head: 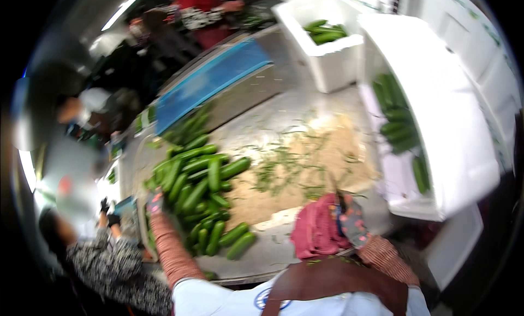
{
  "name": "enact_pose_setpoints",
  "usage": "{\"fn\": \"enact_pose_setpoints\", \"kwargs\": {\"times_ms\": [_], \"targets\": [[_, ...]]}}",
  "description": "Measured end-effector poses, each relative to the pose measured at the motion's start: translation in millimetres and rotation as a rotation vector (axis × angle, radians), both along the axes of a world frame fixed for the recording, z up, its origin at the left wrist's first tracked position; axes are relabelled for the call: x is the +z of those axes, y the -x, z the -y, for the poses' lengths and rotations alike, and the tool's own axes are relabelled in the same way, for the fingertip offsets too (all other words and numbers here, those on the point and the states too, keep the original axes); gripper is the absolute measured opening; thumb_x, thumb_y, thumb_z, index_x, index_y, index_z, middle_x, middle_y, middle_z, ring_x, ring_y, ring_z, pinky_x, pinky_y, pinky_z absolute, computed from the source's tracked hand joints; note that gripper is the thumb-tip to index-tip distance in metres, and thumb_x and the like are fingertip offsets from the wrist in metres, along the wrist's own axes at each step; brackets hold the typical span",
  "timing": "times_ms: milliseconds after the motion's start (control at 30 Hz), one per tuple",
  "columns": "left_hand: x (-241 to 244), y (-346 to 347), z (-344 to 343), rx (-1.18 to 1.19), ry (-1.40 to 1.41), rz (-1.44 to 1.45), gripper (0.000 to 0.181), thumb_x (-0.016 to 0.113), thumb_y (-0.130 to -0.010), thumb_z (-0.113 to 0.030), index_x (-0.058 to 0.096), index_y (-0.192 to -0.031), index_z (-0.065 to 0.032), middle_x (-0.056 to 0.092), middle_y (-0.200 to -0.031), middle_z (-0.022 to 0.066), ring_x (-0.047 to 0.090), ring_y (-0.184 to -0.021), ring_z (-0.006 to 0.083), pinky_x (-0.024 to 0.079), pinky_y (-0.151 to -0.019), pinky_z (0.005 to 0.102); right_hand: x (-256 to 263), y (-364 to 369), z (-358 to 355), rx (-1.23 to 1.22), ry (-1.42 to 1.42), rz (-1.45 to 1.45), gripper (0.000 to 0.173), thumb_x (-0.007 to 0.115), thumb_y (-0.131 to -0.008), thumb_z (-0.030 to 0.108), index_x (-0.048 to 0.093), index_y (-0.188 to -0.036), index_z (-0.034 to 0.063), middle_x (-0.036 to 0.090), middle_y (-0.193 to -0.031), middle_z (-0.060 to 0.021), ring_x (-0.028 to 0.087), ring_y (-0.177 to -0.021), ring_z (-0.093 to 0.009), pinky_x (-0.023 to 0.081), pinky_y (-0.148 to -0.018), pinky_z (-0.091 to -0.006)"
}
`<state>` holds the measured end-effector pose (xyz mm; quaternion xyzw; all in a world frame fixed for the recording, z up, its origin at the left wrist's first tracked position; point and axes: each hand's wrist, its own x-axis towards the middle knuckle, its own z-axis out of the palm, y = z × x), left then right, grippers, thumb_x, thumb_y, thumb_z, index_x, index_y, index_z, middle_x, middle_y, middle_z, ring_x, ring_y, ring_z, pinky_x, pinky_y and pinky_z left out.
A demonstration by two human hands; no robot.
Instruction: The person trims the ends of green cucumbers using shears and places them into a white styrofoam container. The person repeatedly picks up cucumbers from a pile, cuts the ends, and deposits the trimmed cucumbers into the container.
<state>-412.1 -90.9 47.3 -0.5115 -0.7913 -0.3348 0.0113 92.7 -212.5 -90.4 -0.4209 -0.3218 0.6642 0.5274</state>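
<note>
A heap of green cucumbers lies on the metal table before me. My left hand, in a grey glove with pink spots, reaches to the heap's left edge; its fingers are blurred, so a grip cannot be made out. My right hand, gloved alike, is closed around a slim dark tool, apparently a knife, whose blurred tip points away from me. Beside that hand is a bunched maroon cloth. Green peel strips are scattered over a tan board or sheet between the hands.
A white foam box with cucumbers stands at the far right. Nearer, a larger foam box holds cucumbers on pale lining. A blue panel edges the table's far left. Co-workers are at the left and far side.
</note>
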Motion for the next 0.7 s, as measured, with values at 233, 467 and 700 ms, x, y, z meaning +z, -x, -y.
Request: {"fn": "enact_pose_setpoints", "kwargs": {"times_ms": [233, 467, 700], "targets": [[-33.7, -127.5, -53.0, -0.823, -0.147, 0.401, 0.057, 0.051, -0.085, -0.036, 0.034, -0.128, -0.003, 0.037, -0.13, 0.017, 0.038, -0.119, 0.0273, 0.039, -0.092, 0.0376, -40.5, -6.5, 45.2, 0.001, 0.176, -0.961, 0.048, 0.043, -0.09, 0.032, 0.031, -0.13, 0.0088, 0.05, -0.091, -0.0165, 0.047, -0.051, -0.013, 0.039, -0.042, -0.0231], [-52.7, -456.7, -50.3, -1.358, 0.236, -0.041, 0.055, 0.061, -0.075, -0.031, 0.043, -0.12, -0.0034, 0.048, -0.117, 0.0167, 0.043, -0.11, 0.0325, 0.034, -0.094, 0.0409, -31.4, -7.6, 45.6, 0.003, 0.205, -0.606, 0.048, 0.039, -0.09, 0.04, 0.033, -0.128, 0.0113, 0.05, -0.086, -0.0163, 0.045, -0.049, -0.013, 0.038, -0.041, -0.0213], [-77.6, -535.4, -56.5, -1.299, 0.345, -0.118, 0.072, 0.066, -0.067, -0.038, 0.036, -0.12, 0.0004, 0.052, -0.102, 0.02, 0.052, -0.095, 0.0333, 0.043, -0.078, 0.0415, -50.0, -9.4, 51.6, 0.081, 0.277, -1.164, 0.061, 0.045, -0.084, 0.048, 0.041, -0.108, -0.0069, 0.053, -0.082, -0.0129, 0.051, -0.053, -0.017, 0.043, -0.043, -0.0255]]}}
